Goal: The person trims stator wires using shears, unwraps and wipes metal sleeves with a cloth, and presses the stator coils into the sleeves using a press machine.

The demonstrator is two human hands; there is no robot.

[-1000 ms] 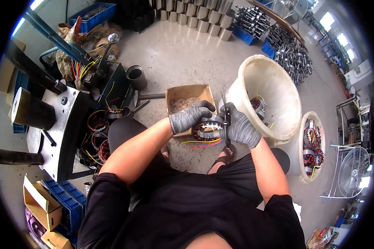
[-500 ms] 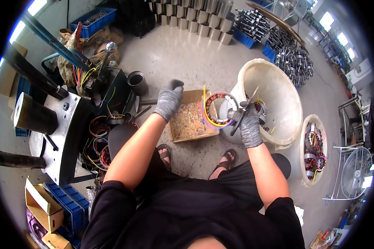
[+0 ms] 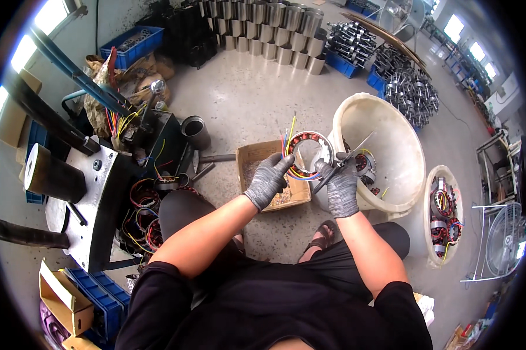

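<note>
A stator ring [image 3: 300,140] with red-brown windings and white lacing hangs upright between my gloved hands above a cardboard box [image 3: 284,203]. My left hand [image 3: 267,182], in a grey glove, is closed at the ring's left edge, its thumb and fingers pinching the coloured lead wires [image 3: 290,133]. On the ring's lower right side, my right hand [image 3: 342,191] grips the rim. The same hand also keeps hold of dark-handled scissors [image 3: 363,143], whose thin blades point up and to the right. Its palm and part of the handles are hidden.
A large whitish tub [image 3: 400,149] with stators inside leans at my right; a smaller tub [image 3: 432,233] of stators stands beyond. At left are a metal press table [image 3: 102,175] and more wired stators [image 3: 146,198]. A hammer [image 3: 216,158] lies beside the box.
My left hand has come down and right from above the box to the ring and closed on its wires. My right hand still holds the stator and scissors.
</note>
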